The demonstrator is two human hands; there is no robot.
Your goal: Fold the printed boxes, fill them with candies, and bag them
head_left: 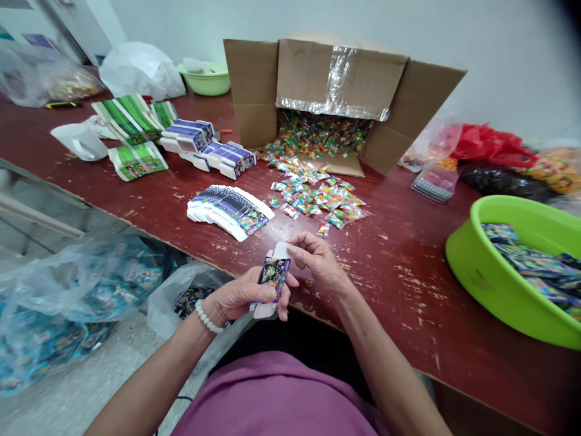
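Note:
My left hand (249, 293) is wrapped round a small printed candy box (274, 270), dark with purple edges, held over the table's front edge. White flaps stick out at both its ends. With thumb and forefinger, my right hand (315, 260) grips the white flap at its far end. Beyond my hands lies a fanned stack of flat printed boxes (229, 209). To the right of that stack is a loose pile of small clear candy packets (318, 197). Whether the held box contains anything cannot be seen.
A large cardboard box (342, 75) lies open towards me, spilling candy packets. At right stands a green tub (490, 284) of filled boxes. Bundles of purple cartons (231, 158) and green cartons (138, 162) lie left, near a white mug (80, 142). Plastic bags (113, 284) sit below left.

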